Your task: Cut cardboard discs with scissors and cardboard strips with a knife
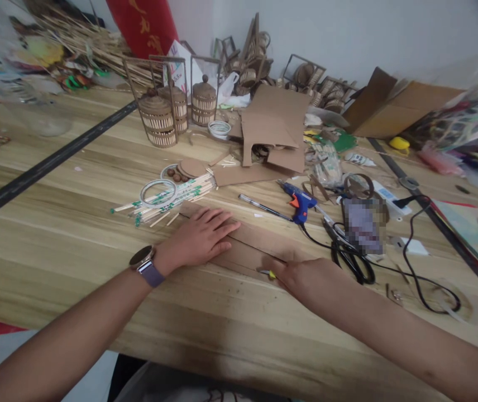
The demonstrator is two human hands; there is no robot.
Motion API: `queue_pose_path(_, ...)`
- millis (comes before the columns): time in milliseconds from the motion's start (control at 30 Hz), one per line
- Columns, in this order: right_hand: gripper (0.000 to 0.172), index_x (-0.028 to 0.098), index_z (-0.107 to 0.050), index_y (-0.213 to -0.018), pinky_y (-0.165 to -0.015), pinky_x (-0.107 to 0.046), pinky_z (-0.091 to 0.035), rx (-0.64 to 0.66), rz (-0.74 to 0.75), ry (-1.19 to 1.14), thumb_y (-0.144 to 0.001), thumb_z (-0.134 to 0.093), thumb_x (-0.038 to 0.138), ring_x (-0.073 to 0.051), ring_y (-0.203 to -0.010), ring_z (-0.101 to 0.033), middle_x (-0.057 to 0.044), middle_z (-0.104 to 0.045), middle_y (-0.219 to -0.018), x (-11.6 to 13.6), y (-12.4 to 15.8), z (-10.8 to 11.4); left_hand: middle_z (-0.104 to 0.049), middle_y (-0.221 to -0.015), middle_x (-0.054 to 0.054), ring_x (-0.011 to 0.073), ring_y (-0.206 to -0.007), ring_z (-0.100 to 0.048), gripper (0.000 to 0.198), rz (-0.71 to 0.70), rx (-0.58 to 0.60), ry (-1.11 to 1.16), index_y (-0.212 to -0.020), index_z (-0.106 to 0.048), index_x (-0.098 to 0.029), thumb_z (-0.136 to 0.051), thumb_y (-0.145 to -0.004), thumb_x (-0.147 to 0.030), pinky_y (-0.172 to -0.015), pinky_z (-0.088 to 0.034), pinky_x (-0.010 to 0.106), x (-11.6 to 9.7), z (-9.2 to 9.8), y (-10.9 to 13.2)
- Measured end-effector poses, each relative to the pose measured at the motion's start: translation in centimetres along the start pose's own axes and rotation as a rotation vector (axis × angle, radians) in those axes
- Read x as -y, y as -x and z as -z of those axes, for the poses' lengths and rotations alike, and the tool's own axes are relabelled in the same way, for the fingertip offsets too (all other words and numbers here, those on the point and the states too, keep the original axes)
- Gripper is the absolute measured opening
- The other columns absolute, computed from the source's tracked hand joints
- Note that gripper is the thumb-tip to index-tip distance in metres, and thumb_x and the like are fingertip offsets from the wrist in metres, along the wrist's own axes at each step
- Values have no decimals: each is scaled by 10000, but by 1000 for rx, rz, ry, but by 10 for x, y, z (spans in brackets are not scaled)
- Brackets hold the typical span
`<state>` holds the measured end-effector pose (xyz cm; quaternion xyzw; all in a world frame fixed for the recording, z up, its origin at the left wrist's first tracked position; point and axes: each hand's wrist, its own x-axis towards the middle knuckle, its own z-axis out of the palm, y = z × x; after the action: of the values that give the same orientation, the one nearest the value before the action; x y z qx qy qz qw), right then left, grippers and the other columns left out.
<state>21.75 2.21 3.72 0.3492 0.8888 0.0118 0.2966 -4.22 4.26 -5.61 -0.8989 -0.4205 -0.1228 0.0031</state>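
My left hand (199, 237) lies flat, fingers stretched out, pressing on a brown cardboard strip (259, 240) on the wooden table (75, 234). A watch sits on that wrist. My right hand (301, 276) is closed around a small yellow-handled tool (267, 273), probably a cutter, with its tip at the strip's near edge. A bundle of wrapped chopsticks (167, 198) with a tape ring on top lies just beyond the left hand.
A blue glue gun (300, 201), a pen (262, 207), black scissors (354, 259) and a black cable (415, 268) lie right of the strip. Bamboo lantern models (159, 114), cut cardboard (272, 125) and craft clutter fill the back. A black rail (46, 164) crosses the left.
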Motion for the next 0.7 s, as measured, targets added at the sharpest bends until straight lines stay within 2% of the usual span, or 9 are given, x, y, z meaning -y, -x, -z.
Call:
queue_pose_path(133, 358, 208, -567, -1229, -394, -265, -125, -24, 11, -17, -908, -581, 49, -208, -647, -763, -33, -753, -741, -1, 0, 0, -489, -1525, 124, 316, -1401, -398, 546, 10, -6, 13, -1491, -451, -211, -353, -1039, -501, -1167, -277, 512, 0, -1, 0)
queue_pose_path(233, 366, 209, -578, -1222, -390, -255, -146, -42, 8, -3, -894, -581, 45, -201, -595, -741, -27, -745, -712, -4, 1, -7, -485, -1530, 120, 309, -1408, -391, 545, 13, -3, 19, -1494, -446, -215, -350, -1040, -501, -1174, -270, 508, 0, -2, 0)
queue_pose_path(400, 385, 206, -574, -1197, -405, -253, -132, -161, 35, 25, -863, -578, 14, -171, -560, -708, -28, -726, -718, -11, 9, -21, -475, -1541, 124, 313, -1410, -392, 550, 17, 4, 24, -1495, -450, -210, -357, -1038, -502, -1179, -260, 514, 0, -1, 0)
queue_pose_path(700, 461, 194, -563, -1274, -401, -271, -66, -86, 19, 55, -855, -590, 3, -184, -580, -728, -53, -741, -748, -12, 16, -19, -477, -1537, 136, 321, -1402, -398, 574, -3, 22, 0, -1506, -437, -199, -278, -1050, -509, -1162, -289, 531, 1, 1, 0)
